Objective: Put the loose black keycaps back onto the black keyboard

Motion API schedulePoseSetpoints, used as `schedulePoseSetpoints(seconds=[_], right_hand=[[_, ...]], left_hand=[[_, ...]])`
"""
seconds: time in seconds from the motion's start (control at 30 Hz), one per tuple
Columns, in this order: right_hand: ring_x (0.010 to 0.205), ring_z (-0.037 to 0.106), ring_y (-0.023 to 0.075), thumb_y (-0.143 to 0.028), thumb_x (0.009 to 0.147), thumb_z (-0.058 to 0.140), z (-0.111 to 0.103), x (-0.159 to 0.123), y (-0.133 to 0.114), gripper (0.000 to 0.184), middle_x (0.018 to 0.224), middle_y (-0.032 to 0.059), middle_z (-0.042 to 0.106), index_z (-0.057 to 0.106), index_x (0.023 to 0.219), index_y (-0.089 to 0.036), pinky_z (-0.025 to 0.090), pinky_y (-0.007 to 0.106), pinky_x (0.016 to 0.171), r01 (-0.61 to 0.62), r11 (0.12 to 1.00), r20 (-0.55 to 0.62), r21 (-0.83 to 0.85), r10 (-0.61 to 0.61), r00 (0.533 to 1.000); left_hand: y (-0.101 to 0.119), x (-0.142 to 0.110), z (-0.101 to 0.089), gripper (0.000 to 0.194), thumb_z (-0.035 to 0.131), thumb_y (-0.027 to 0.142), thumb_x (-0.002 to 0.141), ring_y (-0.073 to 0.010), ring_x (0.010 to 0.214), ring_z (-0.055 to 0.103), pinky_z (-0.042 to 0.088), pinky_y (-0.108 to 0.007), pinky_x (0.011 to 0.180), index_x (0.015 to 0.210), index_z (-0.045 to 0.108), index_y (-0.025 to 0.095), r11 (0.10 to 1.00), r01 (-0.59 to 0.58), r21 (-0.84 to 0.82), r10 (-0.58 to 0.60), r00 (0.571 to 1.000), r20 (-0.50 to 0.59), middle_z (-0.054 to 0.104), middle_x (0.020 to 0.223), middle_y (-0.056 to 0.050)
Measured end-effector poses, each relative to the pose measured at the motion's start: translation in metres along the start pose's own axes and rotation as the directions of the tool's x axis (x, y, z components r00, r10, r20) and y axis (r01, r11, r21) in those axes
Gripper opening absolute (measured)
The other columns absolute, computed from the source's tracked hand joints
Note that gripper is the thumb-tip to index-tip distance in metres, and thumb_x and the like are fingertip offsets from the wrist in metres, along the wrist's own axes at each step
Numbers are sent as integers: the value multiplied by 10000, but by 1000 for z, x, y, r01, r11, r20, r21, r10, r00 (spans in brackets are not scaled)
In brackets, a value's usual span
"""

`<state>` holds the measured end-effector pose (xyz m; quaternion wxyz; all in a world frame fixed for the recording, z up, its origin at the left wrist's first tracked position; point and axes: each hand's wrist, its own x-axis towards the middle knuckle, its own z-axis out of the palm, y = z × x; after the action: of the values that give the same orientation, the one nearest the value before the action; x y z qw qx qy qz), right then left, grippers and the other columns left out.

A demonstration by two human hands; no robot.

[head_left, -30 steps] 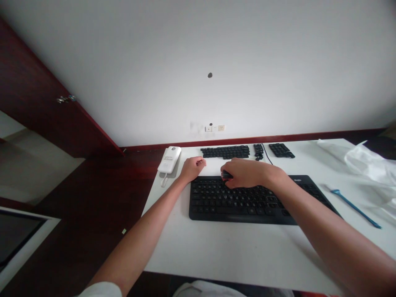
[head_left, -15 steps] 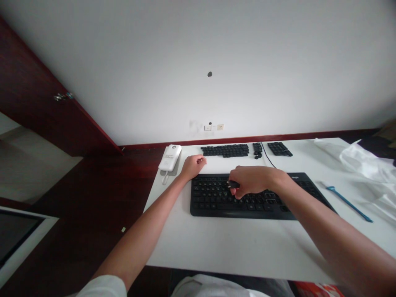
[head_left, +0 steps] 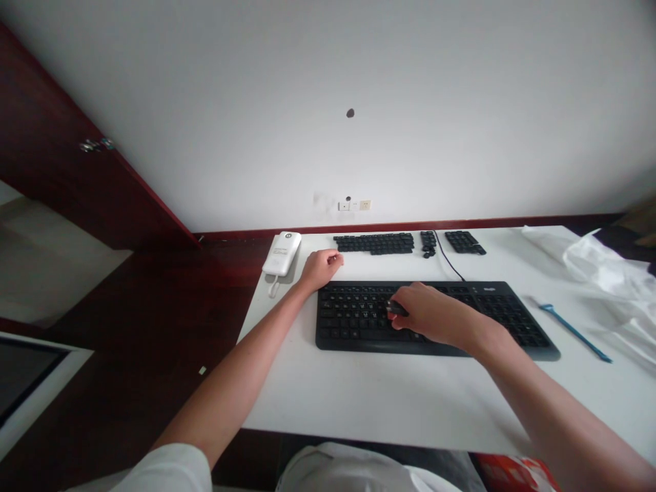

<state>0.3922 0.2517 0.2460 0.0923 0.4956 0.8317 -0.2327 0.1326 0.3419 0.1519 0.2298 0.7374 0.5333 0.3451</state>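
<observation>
Pinched between the thumb and fingertips of the right hand point(head_left: 433, 316), a small black object point(head_left: 398, 309) sits just above the middle of a wide black low-profile keyboard point(head_left: 353, 328), too small and too shaded to identify exactly; the fingers are together on it, and the hand's underside hovers close over the keys. The left hand point(head_left: 320, 268) rests loosely curled on the white desk point(head_left: 410, 400), just beyond the keyboard's upper left corner, and shows nothing in its grip. Toward the far edge of the desk, at the upper middle of the frame, lie a long row of loose black keycaps point(head_left: 374, 242), a small heap of black keycaps point(head_left: 428, 244) and a compact block of black keycaps point(head_left: 464, 241), so a good many caps are already off and set out in order. Most of the keyboard's visible surface is covered by caps, so much of that work is left, though the hand hides the part beneath it. A thin black cable point(head_left: 449, 264) runs from the keyboard's far edge between the heap and the block. Beside the left hand stands a white rounded power bank point(head_left: 281, 253), while a slim blue plastic stick point(head_left: 575, 333) and a crumpled white plastic bag point(head_left: 605, 273) lie at the right of the frame.
</observation>
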Motion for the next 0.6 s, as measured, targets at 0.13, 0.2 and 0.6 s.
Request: schedulePoseSetpoints(seconds=[0.13,0.2,0.6], right_hand=[[848,749,278,-247,966,653,10,-7,-2,127,872,98,762,754,912,-195,432,321,681,-65,996,-63,-69,60,996],[865,762,298,-233,978,641,15,-9,-3,122,880,101,766,754,947,-199,455,333,696,-68,993,-80,-101,60,995],[826,783,361,-138,1001,577,32,-23,-25,156,865,121,758,727,975,-173,563,379,654,-120,965,-217,-232,69,974]], left_hand=[[0,0,0,315,527,349,928,-141,627,526,310,-269,603,760,727,174,1000,0,-4,0,1000,0,620,648,-6],[0,0,0,323,525,357,933,-142,624,520,306,-270,601,755,723,174,1000,1,-6,-1,1000,3,610,641,-5],[0,0,-1,318,540,355,938,-131,599,489,274,-273,589,762,727,168,1000,-3,-15,4,1000,5,575,613,5]])
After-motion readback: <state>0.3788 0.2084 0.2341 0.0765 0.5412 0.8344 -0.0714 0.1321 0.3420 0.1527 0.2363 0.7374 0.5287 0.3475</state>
